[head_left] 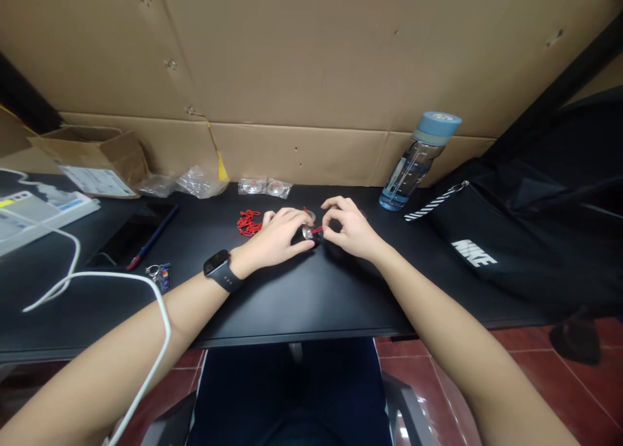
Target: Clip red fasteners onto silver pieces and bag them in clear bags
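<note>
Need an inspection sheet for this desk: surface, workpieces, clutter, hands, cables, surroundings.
Surface: black desk, soft reflections
Workpieces: small shiny round piece with red cord; red cord bundle left of it; two clear packets farther back
Clutter: open cardboard box, crumpled plastic, dark flat device, blue-and-red pen, keychain, water bottle, black NIKE bag
Hands: left hand at the round piece, right hand at its cord; grips unclear
Cables: white cable, crossing in front of left forearm
Surroundings: cardboard panel behind, red tiled floor below

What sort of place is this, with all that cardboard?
Probably somebody's workspace, maybe in an office or workshop: there's a black desk, a cardboard panel behind it and a chair armrest in front.
</note>
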A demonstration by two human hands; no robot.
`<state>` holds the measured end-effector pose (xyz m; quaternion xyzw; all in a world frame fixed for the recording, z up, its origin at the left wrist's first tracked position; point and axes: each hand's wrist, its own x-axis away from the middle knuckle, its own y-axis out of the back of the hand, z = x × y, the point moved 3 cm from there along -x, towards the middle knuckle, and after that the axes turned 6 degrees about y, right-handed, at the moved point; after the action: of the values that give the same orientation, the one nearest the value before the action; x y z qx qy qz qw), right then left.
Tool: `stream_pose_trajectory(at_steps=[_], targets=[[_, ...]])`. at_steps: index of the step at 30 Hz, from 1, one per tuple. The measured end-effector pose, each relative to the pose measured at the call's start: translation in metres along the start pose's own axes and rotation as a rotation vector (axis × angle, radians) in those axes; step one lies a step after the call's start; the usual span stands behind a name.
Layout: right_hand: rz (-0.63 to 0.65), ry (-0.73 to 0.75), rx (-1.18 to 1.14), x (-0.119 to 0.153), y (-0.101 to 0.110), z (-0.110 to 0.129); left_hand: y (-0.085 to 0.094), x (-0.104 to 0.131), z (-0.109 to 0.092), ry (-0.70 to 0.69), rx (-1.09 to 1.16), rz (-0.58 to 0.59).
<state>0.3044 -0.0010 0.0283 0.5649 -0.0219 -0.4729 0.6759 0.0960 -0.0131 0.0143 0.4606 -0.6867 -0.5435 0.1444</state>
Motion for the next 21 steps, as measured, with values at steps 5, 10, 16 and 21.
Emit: stream_pose_trajectory(at_steps=[5, 10, 16, 21], targets=[[0.108, -0.07, 0.143, 0.003, -0.001, -0.007, -0.004, 0.001, 0.004, 0.001, -0.041, 0.045], [0.113, -0.114, 0.208, 0.003, 0.006, -0.005, -0.006, -0.002, 0.008, 0.053, -0.142, -0.014], [0.144, -0.13, 0.223, 0.003, 0.006, -0.002, -0.019, -0.012, 0.018, 0.153, -0.156, 0.002], [0.196, -0.139, 0.247, 0.003, 0.005, -0.005, -0.021, -0.016, 0.019, 0.116, -0.103, 0.015]])
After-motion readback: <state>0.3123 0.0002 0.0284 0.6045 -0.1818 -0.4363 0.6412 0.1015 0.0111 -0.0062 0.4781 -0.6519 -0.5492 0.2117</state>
